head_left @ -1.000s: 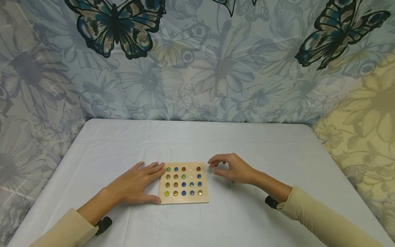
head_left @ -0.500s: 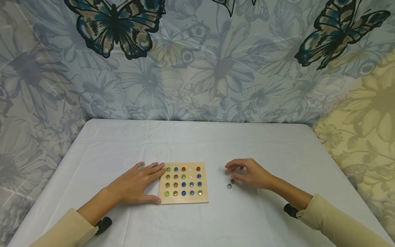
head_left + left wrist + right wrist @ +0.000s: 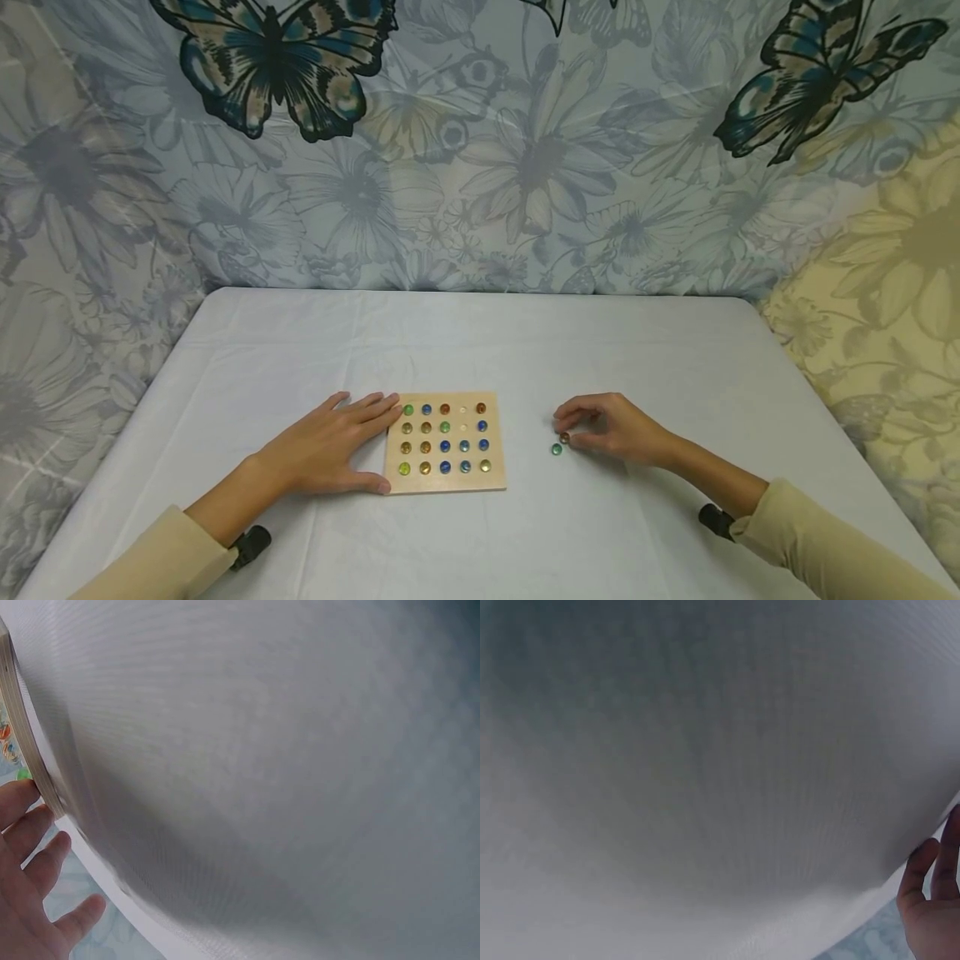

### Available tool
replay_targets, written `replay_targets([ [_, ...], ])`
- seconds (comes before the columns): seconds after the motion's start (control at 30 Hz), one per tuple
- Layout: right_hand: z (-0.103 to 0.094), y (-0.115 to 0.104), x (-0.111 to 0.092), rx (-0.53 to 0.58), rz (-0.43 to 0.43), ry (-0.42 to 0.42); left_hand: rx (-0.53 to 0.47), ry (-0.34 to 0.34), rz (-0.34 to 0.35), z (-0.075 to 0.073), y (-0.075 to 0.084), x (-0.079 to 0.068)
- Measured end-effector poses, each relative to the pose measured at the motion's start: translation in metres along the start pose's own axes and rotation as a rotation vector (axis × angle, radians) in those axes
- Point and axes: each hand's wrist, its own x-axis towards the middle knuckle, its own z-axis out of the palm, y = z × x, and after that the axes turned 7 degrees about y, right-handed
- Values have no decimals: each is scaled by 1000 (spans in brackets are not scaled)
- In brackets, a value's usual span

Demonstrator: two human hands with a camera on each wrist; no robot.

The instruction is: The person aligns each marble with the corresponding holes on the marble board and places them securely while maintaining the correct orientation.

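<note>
A light wooden board [image 3: 492,482] lies flat on the table, with rows of hollows holding glass marbles in green, blue, amber and red-brown. Two hollows in its fourth column, in the back rows, hold none. My left hand [image 3: 318,450] rests at the board's left side with fingers spread, index finger and thumb touching its edge. Right of the board, my right hand [image 3: 618,429] pinches a brown marble [image 3: 564,437] at the table surface between thumb and fingertips. A green marble [image 3: 557,449] lies just beside it. Neither loose marble shows in the right wrist view.
White cloth [image 3: 345,333] covers the table. Behind it hangs a fabric backdrop [image 3: 540,192] printed with flowers and butterflies. The black wrist cameras sit under each forearm, the left camera [image 3: 251,547] close to the cloth.
My right hand has moved right, away from the board, and down to the loose marbles; its fingers have closed around the brown one. My left hand and the board have stayed in place.
</note>
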Motion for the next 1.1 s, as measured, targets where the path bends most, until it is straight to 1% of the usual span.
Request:
replay_targets([
  [0.1,0,-2,-1,15,13,2,-3,-3,0,-1,0,0],
  [0.27,2,1,-1,19,27,8,-5,-8,-3,-1,1,0],
  [0.57,2,-2,0,7,30,10,11,-3,3,-2,3,1],
  [0.67,4,5,0,-2,33,11,14,-1,4,-2,3,1],
  [0.77,7,18,0,-17,31,16,14,-3,1,-1,2,1],
  [0.9,7,31,3,-38,6,15,15,-5,-2,0,2,1],
  [1.0,7,32,7,-46,-22,12,13,-5,-2,0,1,0],
  [1.1,7,26,16,-53,-36,20,10,-6,-6,-1,1,0],
])
